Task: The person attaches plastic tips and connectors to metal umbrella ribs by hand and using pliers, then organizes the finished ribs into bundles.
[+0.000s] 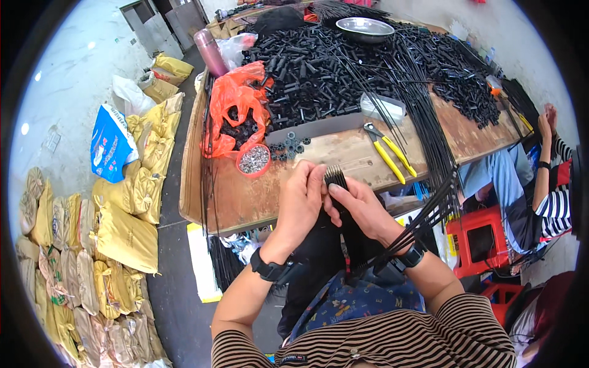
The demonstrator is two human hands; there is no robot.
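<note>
My right hand [362, 199] is closed around a bundle of thin black rods [335, 176], whose tips stand up side by side like a comb. Beside those tips, my left hand [305, 195] has its thumb and fingers pinched together; what sits between them is too small to make out. Just left of my hands, on the table's near side, is a red-rimmed bowl [254, 161] of small silvery metal pieces. Several small dark round parts [288, 147] stand behind it. Pliers with yellow handles [390, 153] lie to the right of my hands.
A large heap of short black tubes [307, 73] covers the far part of the wooden table [245, 205]. Long black rods [429, 116] hang over its front edge. An orange-red plastic bag [236, 92] and a pink bottle [210, 54] stand left. Another person's arm [542, 165] and red stool [475, 236] are at right.
</note>
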